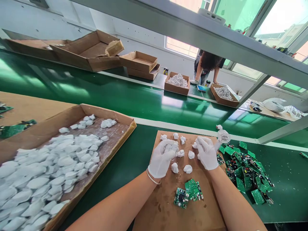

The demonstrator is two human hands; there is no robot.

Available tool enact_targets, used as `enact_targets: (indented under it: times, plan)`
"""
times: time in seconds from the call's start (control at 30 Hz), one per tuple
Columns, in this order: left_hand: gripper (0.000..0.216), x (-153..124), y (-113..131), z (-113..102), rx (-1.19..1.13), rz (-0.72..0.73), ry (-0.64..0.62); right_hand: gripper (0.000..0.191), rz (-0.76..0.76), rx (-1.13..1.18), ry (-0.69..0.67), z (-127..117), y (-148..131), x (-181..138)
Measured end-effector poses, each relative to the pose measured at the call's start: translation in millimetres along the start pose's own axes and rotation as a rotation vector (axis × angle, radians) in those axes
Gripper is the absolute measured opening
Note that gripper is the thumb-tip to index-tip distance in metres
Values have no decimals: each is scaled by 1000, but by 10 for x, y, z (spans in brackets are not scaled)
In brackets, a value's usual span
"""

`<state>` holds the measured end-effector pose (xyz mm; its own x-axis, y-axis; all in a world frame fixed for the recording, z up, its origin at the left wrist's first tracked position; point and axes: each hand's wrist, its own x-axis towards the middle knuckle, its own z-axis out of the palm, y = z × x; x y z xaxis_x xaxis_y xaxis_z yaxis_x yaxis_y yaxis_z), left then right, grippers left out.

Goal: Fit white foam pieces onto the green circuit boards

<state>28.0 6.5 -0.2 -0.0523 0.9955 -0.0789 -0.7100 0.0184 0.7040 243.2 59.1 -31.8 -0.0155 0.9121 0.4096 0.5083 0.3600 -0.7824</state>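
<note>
My left hand (163, 159) and right hand (207, 154): plain white gloves. Thin whitish band (153, 178) at my left wrist. White lumps (191, 155) between my hands. Cardboard sheet (154, 221) under them tan-brown, blotched with darker spots. Circuit boards (181, 198) on it green, dotted black and white. Board pile (245, 170) to my right green, flecked black, red, white. Cardboard tray (109, 116) brown, its pieces (64, 160) chalk white. Worktable (288, 179) dark green. Conveyor belt (144, 106) glossy green, pale reflections streaking it. Phone (201, 88) blue.

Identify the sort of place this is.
Likely an electronics assembly workshop: heaped green circuit boards, a cardboard tray of white lumps, and a long green surface that looks like a conveyor.
</note>
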Motion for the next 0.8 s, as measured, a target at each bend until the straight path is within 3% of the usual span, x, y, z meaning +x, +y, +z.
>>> enact_targets:
  times: [0.2, 0.27, 0.43, 0.5, 0.63, 0.7, 0.8]
  plan:
    - [26, 8, -51, -25, 104, 0, -51, 31, 3, -142, 65, 133, 114, 60]
    - [26, 19, -60, -36, 122, -14, -42, 33, -43, -201, 16, 151, 120, 75]
    - [29, 35, -23, 6, 135, -67, -4, 38, -134, -400, -267, 138, 39, 108]
    - [38, 30, -6, 32, 110, -91, -21, 36, -186, -421, -242, 108, -53, 89]
    - [58, -3, -31, 28, 158, -130, -148, 37, -245, -282, -67, 10, -313, -59]
    - [55, -36, -67, -3, 284, -116, -245, 44, -189, -149, -171, -31, -413, -168]
    - [53, -105, -112, -41, 611, 67, -289, 42, -78, 75, -302, -44, -458, -309]
